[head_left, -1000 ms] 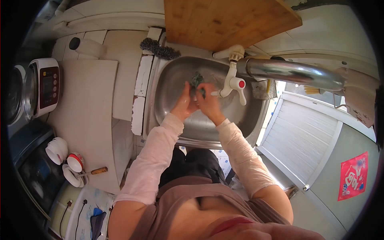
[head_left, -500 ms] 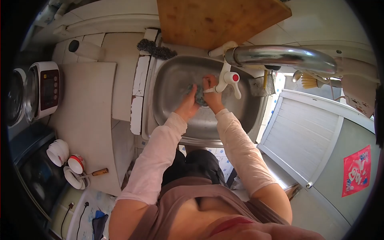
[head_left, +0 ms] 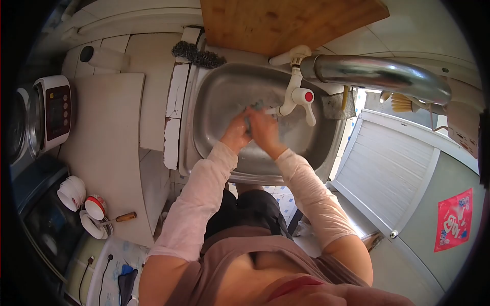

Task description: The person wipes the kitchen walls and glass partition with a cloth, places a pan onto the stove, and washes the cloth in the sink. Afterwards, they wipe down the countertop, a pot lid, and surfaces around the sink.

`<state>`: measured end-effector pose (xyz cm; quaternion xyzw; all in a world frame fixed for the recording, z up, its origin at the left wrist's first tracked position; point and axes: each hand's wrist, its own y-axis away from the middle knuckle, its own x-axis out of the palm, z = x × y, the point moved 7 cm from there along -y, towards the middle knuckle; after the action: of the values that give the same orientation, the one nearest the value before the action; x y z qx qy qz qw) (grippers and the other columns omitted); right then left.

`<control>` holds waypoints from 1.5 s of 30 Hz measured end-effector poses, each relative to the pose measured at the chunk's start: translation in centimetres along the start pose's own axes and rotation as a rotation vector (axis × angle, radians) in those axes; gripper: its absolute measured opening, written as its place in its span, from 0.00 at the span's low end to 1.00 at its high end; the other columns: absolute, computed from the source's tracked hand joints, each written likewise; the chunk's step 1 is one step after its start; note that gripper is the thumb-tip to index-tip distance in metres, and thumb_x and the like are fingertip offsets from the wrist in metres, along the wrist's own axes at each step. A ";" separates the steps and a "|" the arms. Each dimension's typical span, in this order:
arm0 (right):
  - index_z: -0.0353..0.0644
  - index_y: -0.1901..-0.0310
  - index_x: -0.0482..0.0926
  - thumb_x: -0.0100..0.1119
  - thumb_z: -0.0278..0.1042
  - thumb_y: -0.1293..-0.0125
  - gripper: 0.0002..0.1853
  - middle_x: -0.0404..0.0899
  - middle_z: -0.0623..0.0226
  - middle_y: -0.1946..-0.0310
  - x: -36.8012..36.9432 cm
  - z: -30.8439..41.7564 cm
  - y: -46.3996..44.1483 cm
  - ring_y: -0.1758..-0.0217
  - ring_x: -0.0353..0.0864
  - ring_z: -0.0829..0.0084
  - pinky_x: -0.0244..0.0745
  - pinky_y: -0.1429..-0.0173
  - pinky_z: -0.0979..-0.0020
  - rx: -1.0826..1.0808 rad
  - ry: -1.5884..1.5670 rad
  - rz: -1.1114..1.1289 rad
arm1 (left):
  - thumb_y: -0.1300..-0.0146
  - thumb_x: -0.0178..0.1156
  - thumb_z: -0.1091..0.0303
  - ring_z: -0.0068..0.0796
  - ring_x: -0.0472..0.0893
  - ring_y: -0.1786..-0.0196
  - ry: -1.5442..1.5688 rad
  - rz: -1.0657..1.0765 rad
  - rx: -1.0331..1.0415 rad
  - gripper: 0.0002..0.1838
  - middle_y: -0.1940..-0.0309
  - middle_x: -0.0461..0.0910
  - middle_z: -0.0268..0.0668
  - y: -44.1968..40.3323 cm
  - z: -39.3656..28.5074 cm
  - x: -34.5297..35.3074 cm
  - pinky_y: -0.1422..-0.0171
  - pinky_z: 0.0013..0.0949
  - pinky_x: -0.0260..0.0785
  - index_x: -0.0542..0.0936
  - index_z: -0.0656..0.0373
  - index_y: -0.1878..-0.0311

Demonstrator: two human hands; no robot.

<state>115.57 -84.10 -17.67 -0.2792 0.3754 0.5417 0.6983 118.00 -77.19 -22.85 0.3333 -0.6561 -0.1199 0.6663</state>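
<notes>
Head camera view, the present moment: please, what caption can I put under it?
Two hands hold a crumpled grey-green cloth-like item over a stainless-steel sink.

Pale tiled surface (head_left: 102,132) at left, narrow strip of chipped white tile (head_left: 174,117), wooden board (head_left: 286,25) against the rear wall, blue-flecked floor tiles (head_left: 280,196), white slatted panel (head_left: 385,171), grey-green panel (head_left: 451,188) with red printed sheet (head_left: 453,220), daylight from the right.
</notes>
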 end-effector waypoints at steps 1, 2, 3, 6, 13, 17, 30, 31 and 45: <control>0.41 0.54 0.78 0.60 0.31 0.39 0.12 0.77 0.59 0.57 0.1 -2.2 -1.2 0.59 0.79 0.60 0.74 0.52 0.66 0.133 -0.090 -0.035 | 0.28 0.55 0.52 0.28 0.80 0.58 -0.027 -0.041 0.012 0.17 0.56 0.79 0.32 -1.0 0.3 0.1 0.55 0.36 0.74 0.74 0.56 0.51; 0.40 0.53 0.79 0.60 0.33 0.37 0.12 0.78 0.60 0.56 0.2 -4.3 -2.2 0.59 0.79 0.63 0.74 0.52 0.67 0.262 -0.185 -0.082 | 0.28 0.54 0.52 0.28 0.79 0.57 -0.055 -0.086 0.022 0.16 0.56 0.79 0.32 -1.4 0.2 0.1 0.55 0.35 0.74 0.75 0.56 0.51; 0.39 0.52 0.78 0.60 0.34 0.36 0.13 0.78 0.62 0.55 0.8 -5.9 -2.4 0.59 0.79 0.66 0.74 0.52 0.68 0.376 -0.472 -0.154 | 0.27 0.51 0.57 0.31 0.78 0.51 -0.057 -0.109 -0.006 0.16 0.51 0.77 0.35 -1.5 0.1 -0.1 0.48 0.38 0.73 0.72 0.58 0.46; 0.38 0.51 0.78 0.60 0.37 0.33 0.14 0.79 0.68 0.57 4.6 -9.2 -1.8 0.56 0.78 0.73 0.73 0.50 0.72 0.695 -1.341 -0.139 | 0.26 0.44 0.65 0.37 0.74 0.39 -0.201 -0.101 0.038 0.19 0.39 0.71 0.40 -0.5 -1.2 2.4 0.35 0.44 0.71 0.66 0.61 0.35; 0.40 0.49 0.79 0.59 0.36 0.33 0.14 0.77 0.69 0.54 -0.8 -3.0 -3.9 0.50 0.75 0.78 0.73 0.47 0.75 0.425 -0.748 0.398 | 0.29 0.53 0.69 0.43 0.73 0.39 -0.050 0.138 -0.186 0.23 0.39 0.69 0.38 2.2 -0.9 5.3 0.36 0.41 0.73 0.64 0.57 0.33; 0.41 0.45 0.78 0.59 0.30 0.36 0.17 0.79 0.70 0.56 -1.9 -1.7 -3.7 0.56 0.78 0.78 0.75 0.51 0.76 0.296 -0.972 0.523 | 0.35 0.61 0.73 0.31 0.79 0.52 -0.414 0.173 -0.297 0.21 0.50 0.75 0.36 1.0 0.4 3.3 0.50 0.28 0.77 0.71 0.56 0.40; 0.35 0.45 0.79 0.53 0.33 0.28 0.15 0.74 0.73 0.68 -1.0 -2.4 -3.0 0.69 0.69 0.83 0.72 0.62 0.79 0.589 -1.090 0.203 | 0.45 0.60 0.79 0.14 0.63 0.84 -0.530 -0.064 -0.234 0.17 0.73 0.72 0.30 0.0 2.6 2.2 0.84 0.22 0.47 0.73 0.55 0.52; 0.35 0.47 0.79 0.52 0.35 0.28 0.15 0.72 0.74 0.70 -0.9 -2.6 -3.0 0.71 0.67 0.84 0.70 0.64 0.79 0.607 -1.107 0.168 | 0.46 0.60 0.78 0.14 0.63 0.84 -0.574 -0.039 -0.222 0.17 0.73 0.72 0.30 -0.5 2.7 2.0 0.85 0.23 0.46 0.73 0.55 0.53; 0.48 0.73 0.69 0.53 0.40 0.32 0.12 0.62 0.78 0.80 0.9 -6.0 1.4 0.80 0.59 0.83 0.52 0.79 0.76 0.824 -1.090 -0.228 | 0.43 0.62 0.63 0.55 0.81 0.52 -1.643 -0.172 0.178 0.15 0.60 0.83 0.55 -1.9 5.7 -1.7 0.50 0.47 0.73 0.80 0.61 0.55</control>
<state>113.01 -87.99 -21.79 0.2830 0.1144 0.3414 0.8890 112.93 -79.26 -25.81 0.2401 -0.9130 -0.3234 -0.0651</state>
